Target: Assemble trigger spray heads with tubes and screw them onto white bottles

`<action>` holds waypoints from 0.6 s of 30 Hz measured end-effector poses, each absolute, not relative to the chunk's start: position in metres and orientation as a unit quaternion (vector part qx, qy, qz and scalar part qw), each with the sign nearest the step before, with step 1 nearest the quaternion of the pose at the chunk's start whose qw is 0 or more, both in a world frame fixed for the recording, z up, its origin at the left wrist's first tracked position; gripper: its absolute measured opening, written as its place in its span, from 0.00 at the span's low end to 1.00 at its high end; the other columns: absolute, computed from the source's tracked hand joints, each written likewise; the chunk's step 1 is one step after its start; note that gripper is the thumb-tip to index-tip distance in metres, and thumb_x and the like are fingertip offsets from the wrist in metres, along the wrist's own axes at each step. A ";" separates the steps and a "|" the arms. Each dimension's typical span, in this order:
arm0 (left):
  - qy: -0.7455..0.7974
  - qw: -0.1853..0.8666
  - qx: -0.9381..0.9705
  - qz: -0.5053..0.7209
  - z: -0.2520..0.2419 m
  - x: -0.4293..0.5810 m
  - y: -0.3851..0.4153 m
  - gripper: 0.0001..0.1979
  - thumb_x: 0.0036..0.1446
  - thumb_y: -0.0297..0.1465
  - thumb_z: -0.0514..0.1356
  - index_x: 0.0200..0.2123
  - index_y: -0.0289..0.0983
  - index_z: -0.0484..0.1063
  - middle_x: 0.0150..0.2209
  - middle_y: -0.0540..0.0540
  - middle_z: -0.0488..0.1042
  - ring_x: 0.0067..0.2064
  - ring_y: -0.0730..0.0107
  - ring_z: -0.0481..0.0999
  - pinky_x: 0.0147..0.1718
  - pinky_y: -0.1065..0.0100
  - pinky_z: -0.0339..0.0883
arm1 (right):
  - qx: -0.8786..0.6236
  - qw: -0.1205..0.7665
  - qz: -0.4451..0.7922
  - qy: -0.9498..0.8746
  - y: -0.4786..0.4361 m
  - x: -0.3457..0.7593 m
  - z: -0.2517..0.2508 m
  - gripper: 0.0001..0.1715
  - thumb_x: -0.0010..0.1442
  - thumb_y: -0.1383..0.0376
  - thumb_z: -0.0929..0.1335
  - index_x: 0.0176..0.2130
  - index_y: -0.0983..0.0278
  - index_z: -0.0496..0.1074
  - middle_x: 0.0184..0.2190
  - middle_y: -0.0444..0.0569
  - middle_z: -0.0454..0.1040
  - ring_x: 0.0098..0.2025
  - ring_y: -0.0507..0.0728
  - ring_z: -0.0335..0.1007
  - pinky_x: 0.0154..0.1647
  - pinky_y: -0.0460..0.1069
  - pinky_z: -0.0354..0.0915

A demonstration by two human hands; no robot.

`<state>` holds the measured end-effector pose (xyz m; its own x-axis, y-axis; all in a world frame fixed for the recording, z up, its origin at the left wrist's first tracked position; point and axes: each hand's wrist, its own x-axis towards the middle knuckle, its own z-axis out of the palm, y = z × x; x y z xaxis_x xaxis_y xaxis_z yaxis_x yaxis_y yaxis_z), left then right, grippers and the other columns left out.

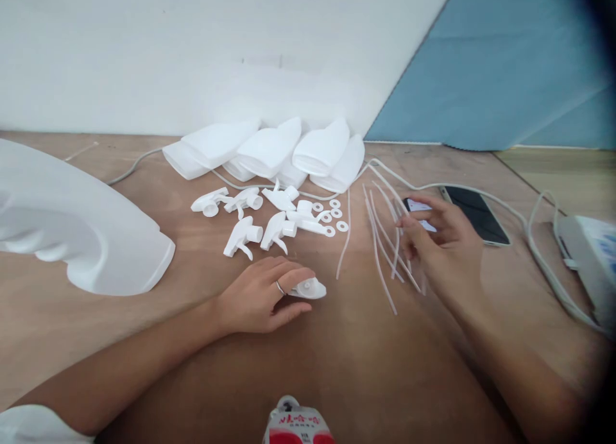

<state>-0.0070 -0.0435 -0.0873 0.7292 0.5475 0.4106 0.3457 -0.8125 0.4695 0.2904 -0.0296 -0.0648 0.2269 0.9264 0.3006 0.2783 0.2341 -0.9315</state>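
My left hand [262,294] rests low over the table, its fingers closed around a white spray trigger head [308,288] whose round opening faces up. Further right, my right hand [440,242] is at the upper ends of several thin clear plastic tubes [380,251]. Its thumb and fingers are bent in and appear to pinch one tube, though the contact is partly hidden. Several more white trigger heads [243,237] lie in a group beyond my left hand. Small white ring washers [342,226] sit just right of them. One tube [344,239] lies apart from the rest.
White plastic bottles [274,150] lie piled against the wall. A large white bottle-like shape [96,232] takes up the left side. A phone [476,216], a lit screen [423,214], a cable [491,194] and a white box [587,258] are at right. A red-and-white package [299,425] stands near me.
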 end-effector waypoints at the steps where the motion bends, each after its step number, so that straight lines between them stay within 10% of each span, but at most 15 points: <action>1: 0.241 0.189 0.910 0.278 -0.087 -0.006 -0.044 0.17 0.62 0.35 0.56 0.53 0.37 0.61 0.46 0.42 0.75 0.49 0.63 0.74 0.47 0.62 0.69 | -0.527 0.582 0.340 -0.518 -0.032 0.285 -0.061 0.19 0.58 0.63 0.69 0.50 0.53 0.70 0.34 0.46 0.69 0.20 0.49 0.58 0.21 0.48 0.53; 12: 0.355 0.505 0.746 0.250 -0.081 0.006 -0.054 0.16 0.53 0.38 0.66 0.44 0.39 0.72 0.42 0.49 0.76 0.42 0.72 0.75 0.42 0.73 0.67 | -0.334 0.536 0.747 -0.208 -0.056 0.219 -0.060 0.06 0.62 0.61 0.66 0.36 0.60 0.70 0.23 0.40 0.54 0.23 0.47 0.51 0.24 0.44 0.56; 18: 0.320 0.465 0.799 0.208 -0.082 0.007 -0.052 0.23 0.52 0.44 0.65 0.49 0.41 0.70 0.42 0.48 0.76 0.44 0.67 0.73 0.45 0.68 0.64 | -0.249 0.505 0.814 -0.140 -0.046 0.202 -0.062 0.26 0.65 0.54 0.61 0.21 0.64 0.52 0.20 0.39 0.43 0.21 0.48 0.41 0.23 0.45 0.54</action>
<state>0.0074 -0.0523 -0.0821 0.7088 0.7046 0.0350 0.3177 -0.3631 0.8759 0.2021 -0.0464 -0.0621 -0.3662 0.8925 -0.2634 -0.7528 -0.4505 -0.4799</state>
